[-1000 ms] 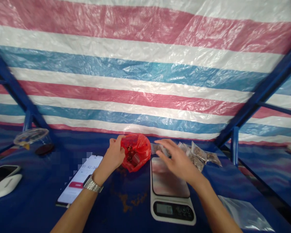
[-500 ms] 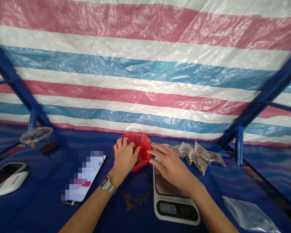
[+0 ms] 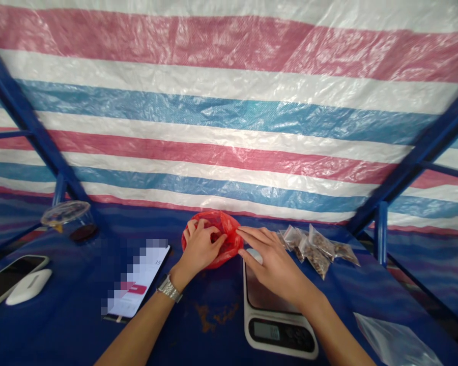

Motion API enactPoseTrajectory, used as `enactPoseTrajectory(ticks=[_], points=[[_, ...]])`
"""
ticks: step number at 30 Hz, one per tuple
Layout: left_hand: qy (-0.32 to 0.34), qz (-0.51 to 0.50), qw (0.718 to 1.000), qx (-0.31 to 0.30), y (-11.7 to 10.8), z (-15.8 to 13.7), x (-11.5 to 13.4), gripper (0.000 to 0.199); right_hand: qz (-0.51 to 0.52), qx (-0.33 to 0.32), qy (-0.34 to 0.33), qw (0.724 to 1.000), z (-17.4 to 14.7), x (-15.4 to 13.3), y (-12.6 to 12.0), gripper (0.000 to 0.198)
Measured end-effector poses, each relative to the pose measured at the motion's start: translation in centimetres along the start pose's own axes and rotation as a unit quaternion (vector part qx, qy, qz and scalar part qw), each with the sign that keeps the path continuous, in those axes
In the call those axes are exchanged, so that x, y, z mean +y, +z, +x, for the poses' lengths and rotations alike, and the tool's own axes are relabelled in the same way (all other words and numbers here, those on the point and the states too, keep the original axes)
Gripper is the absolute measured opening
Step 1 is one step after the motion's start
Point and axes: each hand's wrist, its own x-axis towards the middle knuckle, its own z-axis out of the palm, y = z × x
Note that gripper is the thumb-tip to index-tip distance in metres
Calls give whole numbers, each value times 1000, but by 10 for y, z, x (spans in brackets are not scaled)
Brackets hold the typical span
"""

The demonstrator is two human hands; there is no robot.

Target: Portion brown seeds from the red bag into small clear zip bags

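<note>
A red plastic bag (image 3: 229, 223) stands with its mouth spread on the blue table. My left hand (image 3: 202, 244), wearing a metal watch, grips the bag's left rim, with fingers bent over it and the thumb reaching into the mouth. At the right rim is my right hand (image 3: 273, 259); its fingers are stretched out, tips touching the red plastic, thumb apart from them. This hand passes above a white kitchen scale (image 3: 255, 345) with a metal plate and a lit display, hiding part of it. What lies inside the bag cannot be made out.
Several small zip bags of brown bits (image 3: 316, 251) lie behind the scale. A clear plastic bag (image 3: 395, 338) is at right. To the left are a lit phone (image 3: 137, 290), a second phone (image 3: 13, 279), a white case (image 3: 29, 287) and a plastic tub (image 3: 70, 218). Striped sheeting (image 3: 229, 127) hangs behind.
My right hand's fingers have drawn closer together and come against the bag's right rim. My left hand stays on the bag. The whole view has shifted slightly.
</note>
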Motion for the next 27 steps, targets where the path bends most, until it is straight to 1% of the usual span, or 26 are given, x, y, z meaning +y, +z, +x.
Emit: enactPoseTrajectory(ticks=[4,6,9,10,14,16,20,23,25,27], points=[[23,-15,1000,-4,-2,0,0,33,-4,7,6,1000,0,3,3,48],[25,-25,999,-4,-3,0,-1,29,-8,11,8,1000,0,6,4,48],[13,-38,999,-10,-3,3,-4,19,-17,12,12,1000,0,12,6,47],[8,-41,999,-14,-3,4,-5,18,-19,14,13,1000,0,14,6,47],[-14,-44,999,-11,-3,7,-7,23,-20,27,20,999,0,17,7,47],[-19,-54,998,-2,-2,7,-6,22,-18,25,19,999,0,15,6,47],[5,-65,998,2,-2,4,-3,25,-18,15,15,1000,0,10,5,47],[18,-45,999,-9,-5,3,-3,21,-19,12,14,1000,0,9,5,47],[8,-37,999,-8,-7,4,-4,26,-19,18,14,1000,0,10,5,47],[-6,-38,999,5,-8,6,-6,32,-17,22,15,999,0,11,5,47]])
